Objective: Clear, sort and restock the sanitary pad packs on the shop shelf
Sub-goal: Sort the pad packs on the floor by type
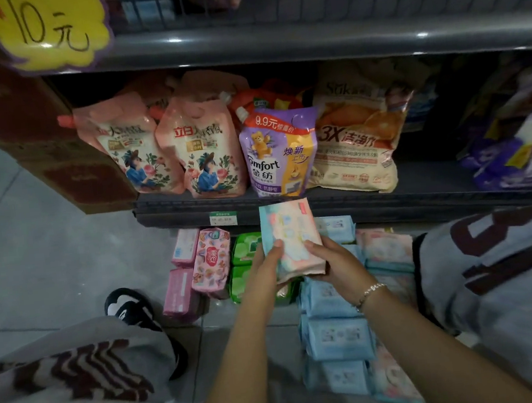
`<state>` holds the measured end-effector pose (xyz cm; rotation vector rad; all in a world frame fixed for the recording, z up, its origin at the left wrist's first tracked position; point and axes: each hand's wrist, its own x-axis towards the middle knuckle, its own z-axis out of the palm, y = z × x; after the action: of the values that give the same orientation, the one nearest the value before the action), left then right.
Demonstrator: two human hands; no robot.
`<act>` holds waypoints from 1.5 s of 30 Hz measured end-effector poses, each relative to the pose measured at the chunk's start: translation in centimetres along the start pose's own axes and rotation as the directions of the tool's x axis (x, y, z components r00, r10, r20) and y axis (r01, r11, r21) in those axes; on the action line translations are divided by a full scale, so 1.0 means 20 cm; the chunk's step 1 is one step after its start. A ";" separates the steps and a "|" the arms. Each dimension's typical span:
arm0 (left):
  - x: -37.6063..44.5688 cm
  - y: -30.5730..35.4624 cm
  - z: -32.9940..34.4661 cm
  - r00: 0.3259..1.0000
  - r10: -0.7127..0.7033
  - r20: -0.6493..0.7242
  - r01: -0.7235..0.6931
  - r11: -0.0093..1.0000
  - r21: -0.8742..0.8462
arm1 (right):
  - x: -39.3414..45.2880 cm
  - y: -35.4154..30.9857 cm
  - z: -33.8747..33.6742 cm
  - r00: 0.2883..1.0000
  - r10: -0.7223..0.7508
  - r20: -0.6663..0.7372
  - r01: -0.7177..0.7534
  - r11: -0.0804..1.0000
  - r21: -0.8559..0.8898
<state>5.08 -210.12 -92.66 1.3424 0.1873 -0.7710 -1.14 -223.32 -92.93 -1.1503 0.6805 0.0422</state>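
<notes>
Pastel pad pack (290,238) stands upright at frame centre, held from both sides: the left hand (266,260) closes its grip on the lower left edge, the right hand (333,264) clasps the lower right. Below it, on the floor (50,256), lie blue packs (339,338) in stacked rows, green packs (244,269) and pink packs (196,267) to the left. Above, the shelf (193,210) carries pink refill pouches (207,151), a purple Comfort pouch (278,157) and a beige bag (358,139).
</notes>
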 end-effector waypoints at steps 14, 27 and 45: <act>-0.05 -0.04 0.49 0.978 -0.013 0.208 0.011 1.000 0.011 | -0.23 -0.19 -0.37 0.991 -0.087 -0.105 0.080 0.995 -0.065; -0.06 -0.14 0.85 0.935 -0.086 0.344 -0.068 0.909 0.411 | -0.24 -0.08 -0.77 0.984 0.093 -0.155 -0.006 0.874 0.486; 0.26 -0.52 1.22 0.831 -0.529 -0.171 0.488 0.842 -0.231 | 0.16 -0.13 -1.17 0.884 0.062 -0.463 -0.134 0.983 -0.124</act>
<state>-4.60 -234.93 -97.72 1.2158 0.8122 -1.0169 -8.66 -245.23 -97.92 -1.2864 1.1738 -0.0975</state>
